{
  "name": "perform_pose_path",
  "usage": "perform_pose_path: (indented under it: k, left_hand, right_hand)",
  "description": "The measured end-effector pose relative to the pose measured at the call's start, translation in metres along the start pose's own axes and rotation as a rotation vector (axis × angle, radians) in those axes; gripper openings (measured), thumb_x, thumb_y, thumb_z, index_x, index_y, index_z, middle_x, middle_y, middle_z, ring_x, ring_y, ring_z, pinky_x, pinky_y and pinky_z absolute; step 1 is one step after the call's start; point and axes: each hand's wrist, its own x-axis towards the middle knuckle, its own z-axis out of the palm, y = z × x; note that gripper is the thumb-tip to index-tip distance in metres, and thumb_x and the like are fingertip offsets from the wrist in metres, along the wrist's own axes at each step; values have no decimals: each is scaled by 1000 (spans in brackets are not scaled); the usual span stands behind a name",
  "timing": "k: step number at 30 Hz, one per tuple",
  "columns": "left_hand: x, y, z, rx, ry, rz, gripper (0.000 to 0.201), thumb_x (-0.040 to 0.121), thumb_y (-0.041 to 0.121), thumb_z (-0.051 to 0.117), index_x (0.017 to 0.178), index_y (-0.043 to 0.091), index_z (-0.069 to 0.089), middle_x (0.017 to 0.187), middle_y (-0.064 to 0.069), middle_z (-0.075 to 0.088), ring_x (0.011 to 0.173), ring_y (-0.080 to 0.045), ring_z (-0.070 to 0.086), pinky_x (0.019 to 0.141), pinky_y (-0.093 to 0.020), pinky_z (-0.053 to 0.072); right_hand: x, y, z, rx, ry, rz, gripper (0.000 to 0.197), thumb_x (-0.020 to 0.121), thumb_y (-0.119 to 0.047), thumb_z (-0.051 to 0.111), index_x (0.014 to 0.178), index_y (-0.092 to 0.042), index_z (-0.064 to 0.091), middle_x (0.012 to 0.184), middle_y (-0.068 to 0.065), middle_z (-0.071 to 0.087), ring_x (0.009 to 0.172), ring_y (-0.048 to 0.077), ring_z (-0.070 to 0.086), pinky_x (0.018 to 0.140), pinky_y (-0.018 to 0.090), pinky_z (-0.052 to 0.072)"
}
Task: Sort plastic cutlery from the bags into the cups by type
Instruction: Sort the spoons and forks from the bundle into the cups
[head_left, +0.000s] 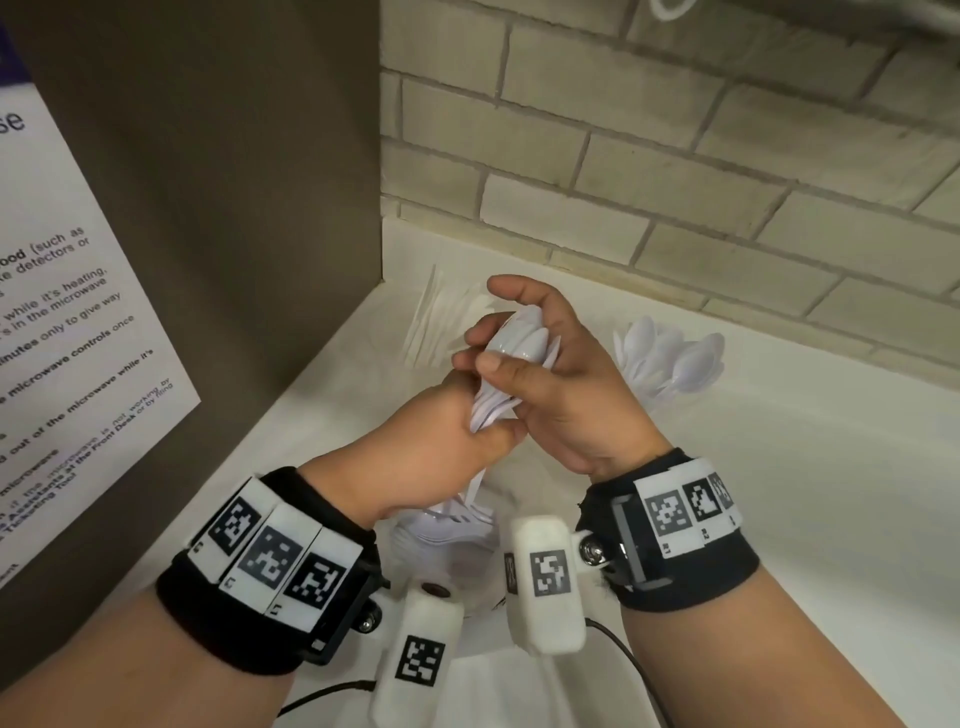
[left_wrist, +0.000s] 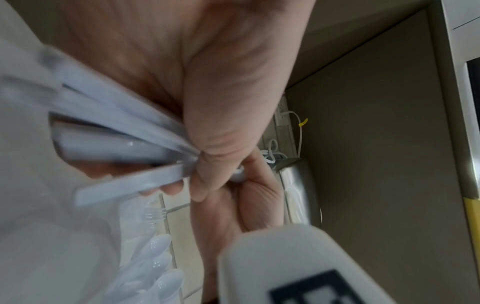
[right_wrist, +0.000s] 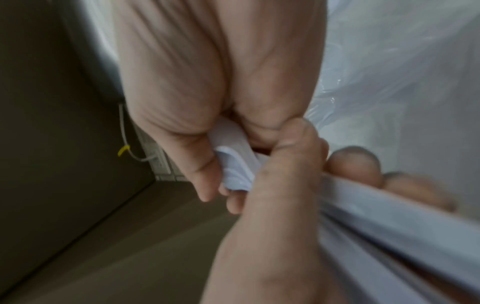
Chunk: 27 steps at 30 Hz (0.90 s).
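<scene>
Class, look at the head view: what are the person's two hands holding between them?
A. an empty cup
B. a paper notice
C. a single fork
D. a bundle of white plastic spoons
D: both the left hand and the right hand grip one bundle of white plastic spoons, bowls stacked upward.

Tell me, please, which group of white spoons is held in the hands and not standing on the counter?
The bundle of spoons at the centre: the left hand grips its handles, the right hand its bowls. The other spoons stand untouched at the right, near the brick wall.
</scene>
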Motion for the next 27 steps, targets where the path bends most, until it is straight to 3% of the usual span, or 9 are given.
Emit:
perform_pose_path:
  k: [4,7,11,13,16,19,22,25,27]
  left_hand:
    - [-5,-1,1,-130,-84,-87,12,92,23,60,100,14,56,86,-3,66,78,-18,72,76,-47,59]
    - [-6,3,4,-165,-88,-89,14,91,25,61,88,14,55,58,7,53,49,-9,55,48,-30,46]
    - [0,4,12,-118,0,-93,26,82,34,72,98,24,53,62,11,52,45,-1,50,43,-19,41]
    - [0,1,13,-74,-3,-117,57,72,45,76,117,25,48,83,6,61,64,-4,62,56,-26,52]
    - [-5,-4,4,119,10,-74,88,54,66,68,131,34,42,107,13,57,95,-1,60,79,-20,49]
    - [-12,-15,-8,280,99,-15,53,63,65,62,112,44,56,109,17,52,100,3,54,77,-11,39]
    - [-14,-30,-14,453,125,-15,19,73,53,70,91,49,63,109,22,45,110,-5,49,95,-25,38]
    - [-16,-40,-10,499,10,-104,27,76,45,73,93,59,57,114,25,38,117,-5,46,106,-38,35]
    - [-17,-41,-6,503,-18,-126,24,78,41,72,90,57,59,120,22,37,116,-4,48,102,-33,38]
  right_hand:
    - [-1,-4,-5,188,-41,-65,43,79,12,54,112,-15,52,86,9,59,77,24,63,84,47,53]
    - [-4,-7,-6,218,8,-41,42,76,15,57,105,-15,55,90,12,61,77,27,66,78,45,56]
    - [-6,-5,0,153,233,-29,33,81,15,58,93,-15,52,77,9,59,65,22,62,60,35,53]
    - [-7,-6,-1,131,338,-65,30,81,15,54,87,-14,49,71,8,55,58,19,54,55,31,48]
    - [-12,-29,-19,22,487,-201,32,83,18,48,84,-14,46,71,8,54,55,20,50,54,30,46]
    - [-15,-65,-54,-302,695,-410,30,82,13,51,83,-16,45,73,9,54,58,23,52,54,30,49]
    - [-10,-83,-90,-594,902,-548,26,79,0,53,81,-24,46,80,7,56,63,22,56,56,35,54]
    - [1,-71,-117,-771,1007,-580,27,76,-7,53,80,-33,45,77,-14,55,70,23,60,64,45,55]
    - [8,-52,-128,-824,1010,-514,27,76,-11,54,80,-36,44,78,-15,55,75,27,62,69,44,55]
